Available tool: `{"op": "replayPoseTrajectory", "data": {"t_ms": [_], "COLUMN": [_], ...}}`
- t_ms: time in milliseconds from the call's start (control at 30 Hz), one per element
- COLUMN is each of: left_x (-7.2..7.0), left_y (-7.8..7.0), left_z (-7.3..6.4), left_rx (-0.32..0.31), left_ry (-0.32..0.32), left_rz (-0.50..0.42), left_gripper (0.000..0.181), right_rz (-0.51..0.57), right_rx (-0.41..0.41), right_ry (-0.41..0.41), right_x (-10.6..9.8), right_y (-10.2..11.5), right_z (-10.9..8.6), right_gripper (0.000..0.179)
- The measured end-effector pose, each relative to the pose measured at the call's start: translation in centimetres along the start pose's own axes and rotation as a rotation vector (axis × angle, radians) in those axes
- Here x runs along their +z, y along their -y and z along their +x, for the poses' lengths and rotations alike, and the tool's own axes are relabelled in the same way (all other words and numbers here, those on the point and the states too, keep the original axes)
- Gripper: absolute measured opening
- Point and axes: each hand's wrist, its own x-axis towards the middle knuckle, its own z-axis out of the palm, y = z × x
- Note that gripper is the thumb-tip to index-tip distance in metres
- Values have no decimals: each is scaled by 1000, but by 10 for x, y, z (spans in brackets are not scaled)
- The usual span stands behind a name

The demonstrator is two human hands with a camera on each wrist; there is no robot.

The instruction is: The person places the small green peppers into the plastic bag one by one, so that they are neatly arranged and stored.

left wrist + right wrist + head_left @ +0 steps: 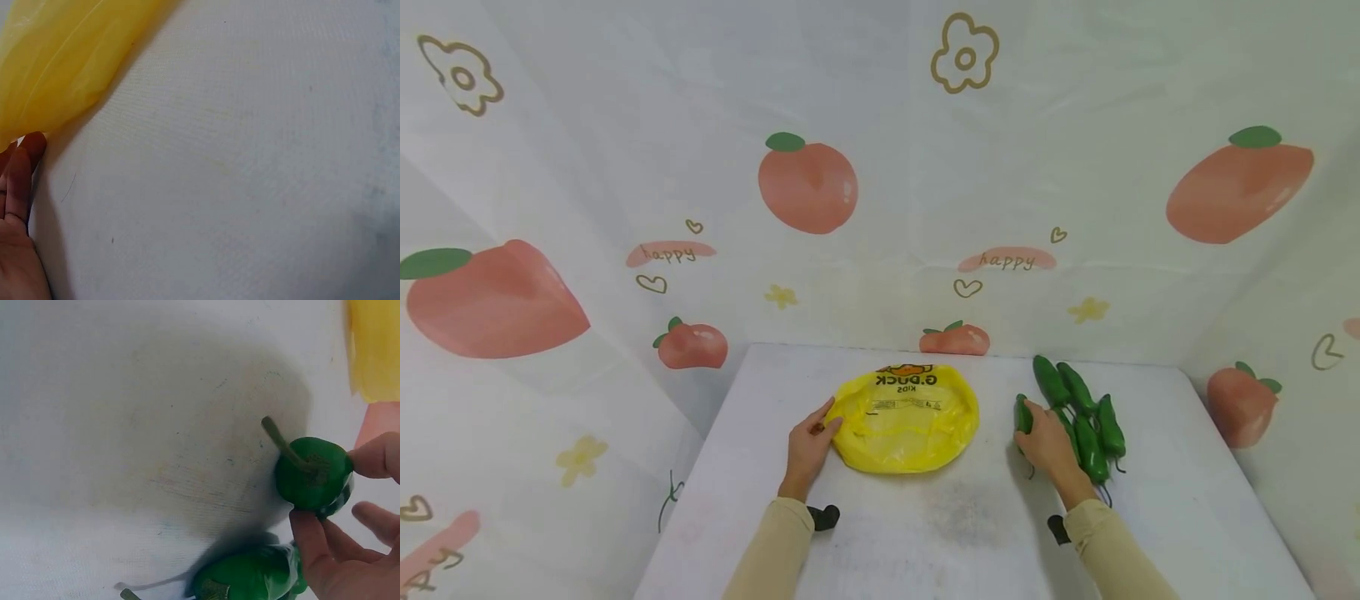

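A yellow plastic bag (917,429) lies with its mouth spread in a rounded shape, dark duck print and lettering at its far side. My left hand (808,446) holds the bag's left edge between thumb and fingers. In the left wrist view, the fingertips (37,144) meet the yellow plastic (69,69). To the right of the bag, my right hand (1048,442) pinches a green pepper (1022,414). Its stem points toward the camera in the right wrist view, with thumb and fingers around the pepper (309,478). Another pepper (244,575) lies close below it there.
Several more green peppers (1090,450) lie in a cluster just right of my right hand. The white table (925,542) ends at a back wall (880,283) covered with a fruit-printed sheet. Side sheets stand left and right.
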Motion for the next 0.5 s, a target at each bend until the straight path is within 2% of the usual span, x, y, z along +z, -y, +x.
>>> {"op": "replayPoseTrajectory", "data": {"t_ms": [167,500], "left_x": [1,1], "left_y": [0,-2], "left_z": [1,1], "left_rx": [7,-74], "left_ry": [-11,7], "left_rz": [-26,-141], "left_gripper": [46,42], "right_rz": [-5,0], "right_rx": [12,9], "right_ry": [6,-4], "right_x": [2,7], "right_y": [0,1], "right_z": [4,5], "right_gripper": [65,56]}}
